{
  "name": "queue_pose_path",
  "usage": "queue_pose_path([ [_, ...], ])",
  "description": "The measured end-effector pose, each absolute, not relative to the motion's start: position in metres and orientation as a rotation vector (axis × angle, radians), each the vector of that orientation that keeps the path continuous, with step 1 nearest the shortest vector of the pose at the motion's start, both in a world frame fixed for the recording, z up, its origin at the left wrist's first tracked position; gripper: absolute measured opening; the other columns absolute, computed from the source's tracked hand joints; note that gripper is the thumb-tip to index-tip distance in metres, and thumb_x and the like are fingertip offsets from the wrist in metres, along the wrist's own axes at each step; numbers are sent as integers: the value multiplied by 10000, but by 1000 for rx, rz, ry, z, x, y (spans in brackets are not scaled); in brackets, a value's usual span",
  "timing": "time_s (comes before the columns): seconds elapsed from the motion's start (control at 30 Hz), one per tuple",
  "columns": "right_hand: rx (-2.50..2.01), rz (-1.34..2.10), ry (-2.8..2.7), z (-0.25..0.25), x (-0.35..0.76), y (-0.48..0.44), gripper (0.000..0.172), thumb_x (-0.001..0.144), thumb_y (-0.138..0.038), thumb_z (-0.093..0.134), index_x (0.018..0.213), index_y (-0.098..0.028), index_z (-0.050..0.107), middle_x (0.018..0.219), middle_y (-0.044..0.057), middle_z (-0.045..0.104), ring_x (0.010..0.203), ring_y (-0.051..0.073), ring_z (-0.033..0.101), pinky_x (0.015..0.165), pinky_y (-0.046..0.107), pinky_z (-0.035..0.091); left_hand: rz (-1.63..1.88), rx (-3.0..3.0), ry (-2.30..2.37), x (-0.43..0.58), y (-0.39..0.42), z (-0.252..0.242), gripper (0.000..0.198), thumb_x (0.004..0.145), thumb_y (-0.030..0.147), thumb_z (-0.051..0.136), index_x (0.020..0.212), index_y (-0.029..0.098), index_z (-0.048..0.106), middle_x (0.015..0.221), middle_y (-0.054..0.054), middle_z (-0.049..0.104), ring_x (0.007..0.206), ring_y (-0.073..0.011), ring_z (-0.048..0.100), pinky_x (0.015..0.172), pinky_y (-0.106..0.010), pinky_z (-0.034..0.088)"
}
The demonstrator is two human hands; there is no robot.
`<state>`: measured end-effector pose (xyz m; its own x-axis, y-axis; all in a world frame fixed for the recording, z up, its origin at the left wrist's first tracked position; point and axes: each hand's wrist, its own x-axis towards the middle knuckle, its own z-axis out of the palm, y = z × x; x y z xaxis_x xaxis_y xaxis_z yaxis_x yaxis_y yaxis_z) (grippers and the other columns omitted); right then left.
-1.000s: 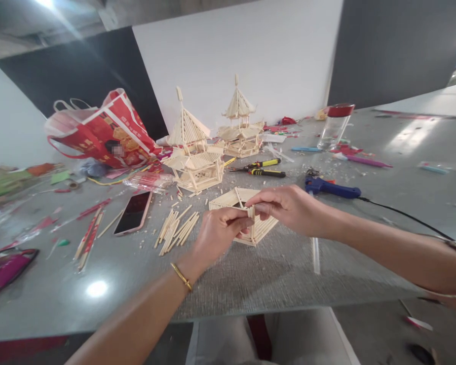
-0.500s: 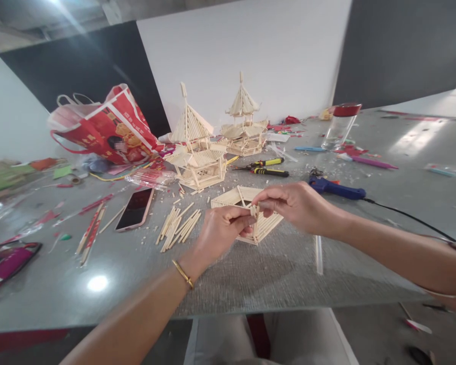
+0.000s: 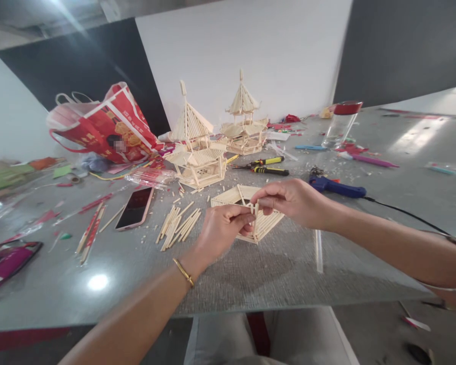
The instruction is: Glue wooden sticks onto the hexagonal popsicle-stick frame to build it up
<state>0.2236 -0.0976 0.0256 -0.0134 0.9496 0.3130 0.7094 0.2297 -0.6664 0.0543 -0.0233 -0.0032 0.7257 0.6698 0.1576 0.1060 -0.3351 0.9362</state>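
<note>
A low frame of pale wooden sticks (image 3: 268,225) lies on the table in front of me, its slatted sides around a dark opening. Above its near side my left hand (image 3: 226,223) is closed, thumb and fingers pinching a short wooden stick. My right hand (image 3: 289,202) is closed beside it, pinching at another short wooden stick (image 3: 256,209) that stands upright close to the left fingertips. The two hands nearly touch, and the fingers partly hide both sticks. Left of the frame lies a pile of loose wooden sticks (image 3: 178,225).
Two stick pagodas (image 3: 199,157) (image 3: 244,119) stand behind. Pliers (image 3: 268,167), a blue glue gun (image 3: 338,187) with its cord, and a clear glue stick (image 3: 318,252) lie rightward. At left are a phone (image 3: 135,208) and a red bag (image 3: 114,132); a red-lidded jar (image 3: 342,124) stands at back right.
The right fingers have shifted slightly, and a small gap now shows between the short sticks at the fingertips. The left hand stays nearly in place.
</note>
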Motion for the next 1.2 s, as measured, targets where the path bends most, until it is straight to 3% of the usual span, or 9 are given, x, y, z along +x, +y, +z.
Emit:
queue_pose_path([
  [0.57, -1365, -136, -2006, 21, 210, -111, 318, 811, -98, 389, 1000, -133, 642, 848, 88, 659, 756, 168, 603, 658, 285, 463, 687, 1963, 574, 53, -28, 1, 211, 743, 347, 620, 708, 140, 638, 595, -2, 599, 547, -93, 561, 555, -210, 495],
  [0.93, -1324, -193, -2028, 17, 206, -114, 353, 813, -82, 379, 1082, -124, 604, 829, 96, 652, 759, 183, 602, 664, 322, 485, 693, 1978, 610, 55, -34, 4, 213, 744, 335, 619, 664, 137, 614, 566, 4, 599, 514, -78, 557, 528, -185, 475],
  [1.2, -1359, -269, -2025, 10, 204, -116, 370, 833, -112, 371, 1150, -130, 561, 914, 106, 665, 885, 212, 609, 741, 343, 502, 712, 2082, 559, 54, -35, 3, 279, 783, 384, 560, 645, 143, 596, 563, 4, 591, 515, -84, 555, 512, -190, 451],
])
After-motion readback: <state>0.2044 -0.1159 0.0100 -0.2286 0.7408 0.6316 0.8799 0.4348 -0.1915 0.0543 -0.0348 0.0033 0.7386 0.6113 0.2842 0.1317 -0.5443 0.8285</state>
